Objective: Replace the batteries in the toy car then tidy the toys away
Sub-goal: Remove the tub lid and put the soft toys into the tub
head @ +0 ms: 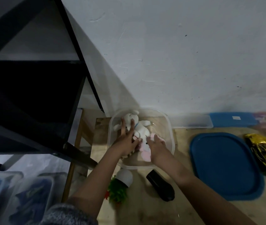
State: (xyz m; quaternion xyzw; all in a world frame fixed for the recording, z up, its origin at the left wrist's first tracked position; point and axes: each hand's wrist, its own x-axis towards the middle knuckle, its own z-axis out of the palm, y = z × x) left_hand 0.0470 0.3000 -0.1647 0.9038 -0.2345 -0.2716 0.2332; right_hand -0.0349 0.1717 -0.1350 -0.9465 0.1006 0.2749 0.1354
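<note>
Left hand [125,141] presses flat, fingers spread, on the white soft toy dog [139,125] in the clear plastic tub [171,137]. Right hand [157,147] lies on the pink soft toy [146,155] there; I cannot tell if it grips. Shiny gold toy car [265,153] sits just beside the flat blue lid [223,166].

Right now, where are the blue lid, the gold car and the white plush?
Blue lid [224,166]: head view, middle of its top.
Gold car [264,151]: head view, on its roof.
White plush [141,129]: head view, on its body.
</note>
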